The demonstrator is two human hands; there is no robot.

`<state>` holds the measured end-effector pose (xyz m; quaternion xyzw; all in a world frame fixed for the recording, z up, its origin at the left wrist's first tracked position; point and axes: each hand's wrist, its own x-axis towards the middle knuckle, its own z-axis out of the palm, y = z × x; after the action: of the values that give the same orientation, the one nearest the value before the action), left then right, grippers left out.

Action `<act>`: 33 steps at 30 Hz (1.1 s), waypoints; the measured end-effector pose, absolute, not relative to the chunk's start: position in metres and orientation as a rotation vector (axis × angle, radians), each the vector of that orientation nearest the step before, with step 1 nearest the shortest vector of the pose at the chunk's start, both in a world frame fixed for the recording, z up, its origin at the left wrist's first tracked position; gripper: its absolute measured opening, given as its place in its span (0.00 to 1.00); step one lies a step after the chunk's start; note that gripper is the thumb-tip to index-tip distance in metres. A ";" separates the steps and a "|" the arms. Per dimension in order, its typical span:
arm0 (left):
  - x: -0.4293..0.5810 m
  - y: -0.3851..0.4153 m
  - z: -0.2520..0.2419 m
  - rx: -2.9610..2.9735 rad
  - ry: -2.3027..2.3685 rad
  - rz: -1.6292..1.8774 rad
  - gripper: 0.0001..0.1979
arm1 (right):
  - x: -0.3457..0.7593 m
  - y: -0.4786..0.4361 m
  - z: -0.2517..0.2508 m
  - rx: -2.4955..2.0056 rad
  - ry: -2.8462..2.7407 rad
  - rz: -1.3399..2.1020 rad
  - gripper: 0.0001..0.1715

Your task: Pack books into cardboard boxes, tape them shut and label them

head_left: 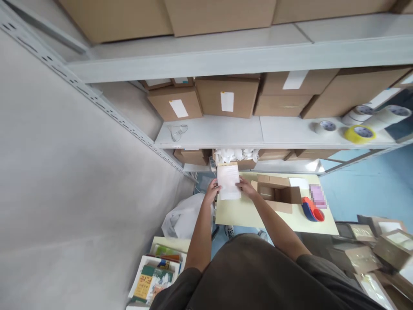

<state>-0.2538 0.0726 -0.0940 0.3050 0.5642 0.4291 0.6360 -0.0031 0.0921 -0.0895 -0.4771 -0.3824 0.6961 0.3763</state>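
Observation:
A white paper packet (229, 181) with faint lines of print and a tan strip along its top edge is held up over the pale yellow table (248, 218). My left hand (212, 190) grips its left edge, thumb on the front. On the opposite edge my right hand (245, 187) is closed with the thumb over the front; its other fingers are partly hidden behind. Whether it is a single sheet or something thicker I cannot tell. Right of my right hand stands an open cardboard box (279, 206) with its flaps spread.
Shelving (206, 129) with cardboard boxes rises in front. Tape rolls (359, 133) sit on its right side. Red and blue containers (312, 210) stand on the table's right. A white plastic bag (182, 217) and books (151, 282) are at left; boxes (361, 256) pile up at right.

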 end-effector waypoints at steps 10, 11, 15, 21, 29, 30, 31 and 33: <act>-0.075 0.067 -0.038 0.990 1.157 0.816 0.36 | 0.174 0.033 -0.024 -1.260 -0.860 1.638 0.40; -0.053 0.066 -0.037 1.023 1.146 0.804 0.36 | 0.193 0.028 -0.023 -1.295 -0.866 1.613 0.40; 0.020 0.062 -0.041 1.093 1.124 0.763 0.36 | 0.264 0.018 -0.023 -1.411 -0.947 1.519 0.38; 0.060 0.050 -0.054 0.994 1.154 0.741 0.38 | 0.326 0.049 -0.022 -1.373 -1.275 1.441 0.36; 0.020 0.027 -0.070 1.018 1.532 0.711 0.36 | 0.318 0.120 -0.025 -1.574 -1.997 1.227 0.39; 0.013 0.024 -0.071 1.041 1.583 0.714 0.33 | 0.313 0.124 -0.028 -1.601 -2.077 1.192 0.40; 0.007 0.023 -0.071 1.063 1.632 0.718 0.30 | 0.307 0.125 -0.031 -1.625 -2.137 1.164 0.40; -0.005 0.021 -0.072 1.096 1.705 0.720 0.26 | 0.295 0.123 -0.039 -1.660 -2.180 1.113 0.40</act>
<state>-0.0047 0.0214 -0.0718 0.4483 0.6972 0.2947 0.4754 0.2949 0.1227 -0.0390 -0.5588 -0.7340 0.3748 0.0920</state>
